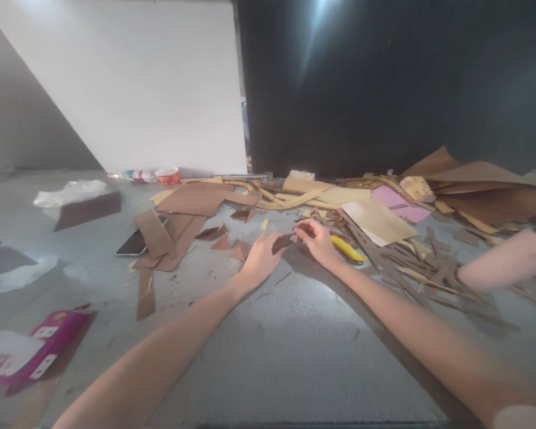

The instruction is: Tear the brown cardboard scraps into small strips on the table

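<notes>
Above the grey tabletop [268,351], near the middle, my left hand [262,257] is closed on a small dark brown leather-like piece [282,242]. The fingers of my right hand [315,238] are pinched together at the right end of this piece. Whether anything else is between those fingertips is too small to tell. Beside my right hand lies a long yellow object [349,248], its kind unclear. Brown triangular scraps [240,250] lie just left of my left hand.
Long brown strips [402,262] heap at the right, where another person's arm [502,262] reaches in. A phone [131,243] lies partly under brown pieces at the left. A purple tissue pack [58,339] sits front left. A red cup [168,176] stands at the back.
</notes>
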Demonstrator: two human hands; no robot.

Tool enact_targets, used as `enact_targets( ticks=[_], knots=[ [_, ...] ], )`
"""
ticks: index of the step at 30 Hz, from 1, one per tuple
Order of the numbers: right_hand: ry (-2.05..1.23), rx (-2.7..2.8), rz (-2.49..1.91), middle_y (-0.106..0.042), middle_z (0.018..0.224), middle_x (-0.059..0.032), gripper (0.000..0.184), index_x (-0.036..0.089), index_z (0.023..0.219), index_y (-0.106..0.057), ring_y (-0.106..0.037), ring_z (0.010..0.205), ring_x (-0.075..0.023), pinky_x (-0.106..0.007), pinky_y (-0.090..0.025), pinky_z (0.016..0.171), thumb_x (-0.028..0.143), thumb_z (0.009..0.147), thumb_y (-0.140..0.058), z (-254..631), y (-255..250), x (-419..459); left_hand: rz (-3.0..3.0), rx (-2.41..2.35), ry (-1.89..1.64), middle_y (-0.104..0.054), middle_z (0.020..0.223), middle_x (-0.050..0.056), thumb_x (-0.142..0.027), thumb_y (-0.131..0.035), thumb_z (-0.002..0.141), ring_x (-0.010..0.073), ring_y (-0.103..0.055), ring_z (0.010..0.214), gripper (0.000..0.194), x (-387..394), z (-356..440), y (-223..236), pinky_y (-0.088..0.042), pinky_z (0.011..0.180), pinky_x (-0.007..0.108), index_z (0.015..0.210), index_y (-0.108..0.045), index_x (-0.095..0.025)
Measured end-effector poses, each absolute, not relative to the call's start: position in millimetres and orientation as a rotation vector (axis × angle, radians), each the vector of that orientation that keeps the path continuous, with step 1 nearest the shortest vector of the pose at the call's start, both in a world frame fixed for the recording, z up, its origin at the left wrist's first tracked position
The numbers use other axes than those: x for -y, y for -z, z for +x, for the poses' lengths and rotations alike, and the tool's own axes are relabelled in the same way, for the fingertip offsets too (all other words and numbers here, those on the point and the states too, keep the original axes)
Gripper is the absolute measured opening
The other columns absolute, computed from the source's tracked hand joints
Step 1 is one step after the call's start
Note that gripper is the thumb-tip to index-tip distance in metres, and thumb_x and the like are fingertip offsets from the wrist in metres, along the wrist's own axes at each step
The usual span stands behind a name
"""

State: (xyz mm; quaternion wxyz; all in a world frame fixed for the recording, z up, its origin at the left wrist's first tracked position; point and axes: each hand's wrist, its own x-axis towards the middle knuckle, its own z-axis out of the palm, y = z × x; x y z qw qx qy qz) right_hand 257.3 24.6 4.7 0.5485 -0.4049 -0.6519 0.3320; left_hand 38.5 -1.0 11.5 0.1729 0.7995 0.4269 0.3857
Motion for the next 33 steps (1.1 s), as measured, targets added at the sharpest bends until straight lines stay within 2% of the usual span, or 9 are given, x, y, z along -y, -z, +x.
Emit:
enact_targets(
  ticks=[16, 19, 22, 28, 33],
  knots=[
    [-0.791, 1.562, -0.971, -0.078, 0.093, -0.0068, 0.041, 0.023, 0.105, -0.071, -0.071, 0.078, -0.0231, -0.037, -0.059, 0.074, 0.063, 0.095, -0.076, 257.7, -5.2, -22.4, 2.249, -1.229, -1.079, -0.078, 0.129, 0.009, -0.013, -0.073, 0.098, 0.0307, -0.073, 0.126, 0.039, 1.9, 38.8, -12.4, -0.06, 0.109, 0.045, 0.134, -0.072, -0.027],
    [-0.83, 1.599, -0.976, -0.079, 0.093, -0.0066, 0.041, 0.024, 0.107, -0.073, -0.073, 0.08, -0.024, -0.038, -0.061, 0.075, 0.063, 0.095, -0.076, 256.9, -5.1, -20.8, 2.209, -1.214, -1.068, -0.079, 0.13, 0.007, -0.013, -0.07, 0.1, 0.0296, -0.075, 0.123, 0.044, 3.8, 38.7, -12.6, -0.06, 0.105, 0.042, 0.14, -0.068, -0.029],
    [-0.873, 1.589, -0.966, -0.08, 0.093, -0.0061, 0.039, 0.024, 0.107, -0.074, -0.074, 0.081, -0.0242, -0.039, -0.062, 0.078, 0.06, 0.093, -0.079, 257.0, -5.7, -18.9, 2.13, -1.216, -1.006, -0.081, 0.121, 0.005, -0.018, -0.068, 0.102, 0.0296, -0.079, 0.115, 0.049, 6.7, 38.6, -13.1, -0.062, 0.099, 0.041, 0.148, -0.061, -0.032],
    [-0.846, 1.639, -0.961, -0.08, 0.094, -0.0058, 0.039, 0.023, 0.109, -0.077, -0.074, 0.085, -0.0244, -0.039, -0.061, 0.082, 0.06, 0.097, -0.075, 259.5, -9.1, -16.2, 2.114, -1.161, -0.991, -0.08, 0.13, 0.007, -0.019, -0.065, 0.104, 0.0274, -0.078, 0.122, 0.038, 7.7, 38.7, -12.0, -0.062, 0.104, 0.039, 0.14, -0.064, -0.03],
    [-0.744, 1.713, -0.922, -0.078, 0.1, -0.0059, 0.032, 0.024, 0.104, -0.079, -0.073, 0.092, -0.0245, -0.038, -0.059, 0.088, 0.055, 0.101, -0.073, 258.3, -10.3, -14.7, 2.138, -1.138, -0.973, -0.081, 0.126, 0.006, -0.019, -0.064, 0.105, 0.0276, -0.078, 0.123, 0.035, 6.9, 38.8, -11.3, -0.061, 0.107, 0.041, 0.139, -0.065, -0.029]
  ],
)
